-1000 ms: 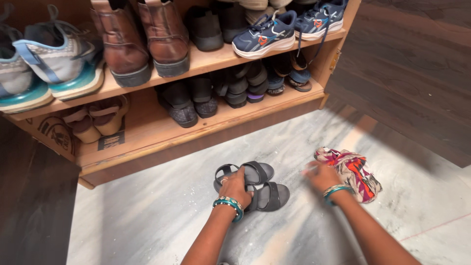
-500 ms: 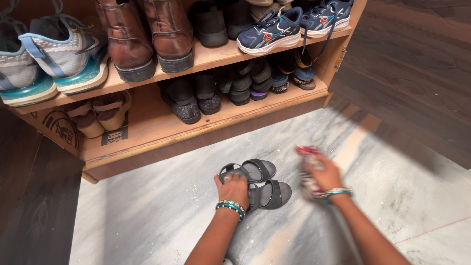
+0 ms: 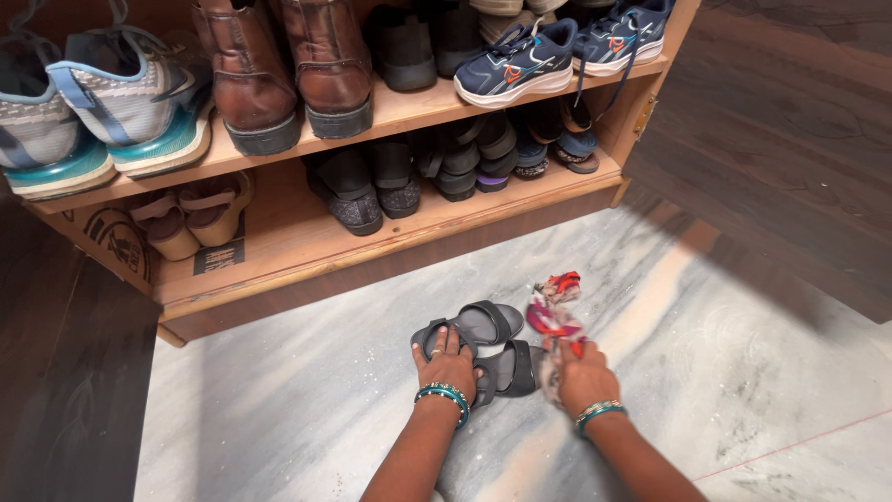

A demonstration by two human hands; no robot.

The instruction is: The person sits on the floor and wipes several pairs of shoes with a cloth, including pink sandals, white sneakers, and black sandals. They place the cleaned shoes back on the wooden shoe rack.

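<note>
Your left hand (image 3: 449, 361) presses down on a pair of grey sandals (image 3: 488, 346) lying side by side on the marble floor (image 3: 279, 409), just in front of a wooden shoe rack (image 3: 279, 251). The fingers lie spread flat over the heel end of the sandals, so this grip is open and only steadies them; nothing is clasped.

Your right hand (image 3: 583, 376) is closed around a bunched cloth (image 3: 554, 311), patterned in red, orange and pink. Its loose end sticks up above your knuckles, and the bundle sits just beside the right edge of the sandals, touching or nearly touching the nearer one; which of the two cannot be told.

That is the change. A second ago the cloth lay in a heap on the floor, well to the right of the sandals, with your right hand only reaching it. Half a second ago the hand had it gathered up and was moving in. Now it has arrived at the sandals, while your left hand has stayed put on them the whole time. So the cloth is off the floor and at the shoes.

On the rack, the top shelf carries trainers (image 3: 111, 107) and brown boots (image 3: 283, 70); the lower shelf holds dark slippers (image 3: 372, 186) and tan sandals (image 3: 190, 214).
</note>
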